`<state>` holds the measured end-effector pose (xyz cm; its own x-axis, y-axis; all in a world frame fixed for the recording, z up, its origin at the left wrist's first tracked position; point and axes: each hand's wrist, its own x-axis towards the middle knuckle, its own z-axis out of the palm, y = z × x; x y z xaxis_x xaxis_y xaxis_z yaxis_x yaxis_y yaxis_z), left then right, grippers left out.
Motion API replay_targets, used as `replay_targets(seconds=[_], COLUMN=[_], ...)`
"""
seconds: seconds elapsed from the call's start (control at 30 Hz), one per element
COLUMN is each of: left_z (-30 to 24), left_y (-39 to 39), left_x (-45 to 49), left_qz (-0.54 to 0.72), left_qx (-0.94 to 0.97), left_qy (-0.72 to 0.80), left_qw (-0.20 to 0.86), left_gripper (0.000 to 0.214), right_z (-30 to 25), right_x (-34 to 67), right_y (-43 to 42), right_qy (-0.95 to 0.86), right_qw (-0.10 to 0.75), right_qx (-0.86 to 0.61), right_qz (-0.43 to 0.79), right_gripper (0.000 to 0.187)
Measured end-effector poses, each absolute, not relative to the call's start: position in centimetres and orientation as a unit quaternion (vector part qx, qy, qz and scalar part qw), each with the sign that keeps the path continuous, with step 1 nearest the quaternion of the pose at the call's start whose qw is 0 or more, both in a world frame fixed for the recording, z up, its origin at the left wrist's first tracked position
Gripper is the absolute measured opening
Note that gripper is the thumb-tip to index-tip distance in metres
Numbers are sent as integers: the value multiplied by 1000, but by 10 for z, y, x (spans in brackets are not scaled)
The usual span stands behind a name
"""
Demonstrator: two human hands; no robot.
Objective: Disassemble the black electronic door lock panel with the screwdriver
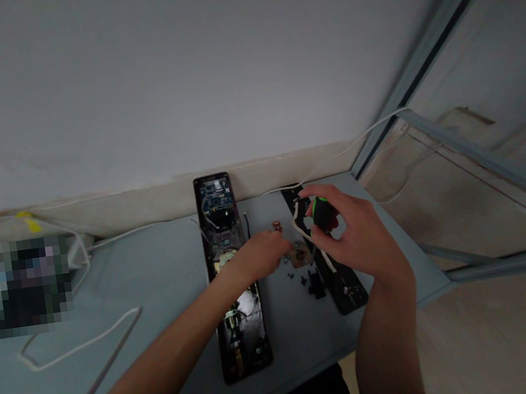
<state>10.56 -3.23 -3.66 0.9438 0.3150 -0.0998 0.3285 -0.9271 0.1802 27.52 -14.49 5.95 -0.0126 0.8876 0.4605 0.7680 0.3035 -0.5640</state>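
Observation:
My left hand (266, 253) reaches across an opened, long black device housing (221, 351) that exposes circuit boards, wires and metal parts. Its fingers are closed together over small loose parts beside the housing; what they pinch, if anything, is hidden. My right hand (355, 230) is curled around a stubby black-and-green tool handle (324, 213), whose working end I cannot make out. Below that hand lies a long black panel (348, 295) with a white cable or strip on it. A small brownish square part (300, 254) rests between the hands.
Several small dark pieces (315, 284) and a copper-coloured part (277, 226) lie on the blue-grey table (178, 363). A cable (104, 353) loops at the left, near a blurred-out object (32, 285). A wall borders the back; a metal frame (480, 155) stands right.

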Motion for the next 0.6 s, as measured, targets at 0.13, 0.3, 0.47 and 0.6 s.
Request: replay_targets(seconds=[0.13,0.3,0.47,0.6], left_z=[-43,-47,-45,-47], left_y=[-32,-32,-32,-31], left_x=[107,114,109,110], left_qz=[-24,1,8,18], left_qx=[980,979,978,975], left_qy=[168,163,158,156], left_qw=[103,121,138,158], left_gripper=[22,28,29,27], right_z=[61,64,63,63], right_x=[272,266,263,261], right_y=[-141,-134,-130,-128], right_qy=[-710,-717,-719,-720], right_qw=[392,388,380,377], right_qx=[-579,-573,-575,-577], right_qz=[81,78,88,88], right_gripper=[55,54,54,53])
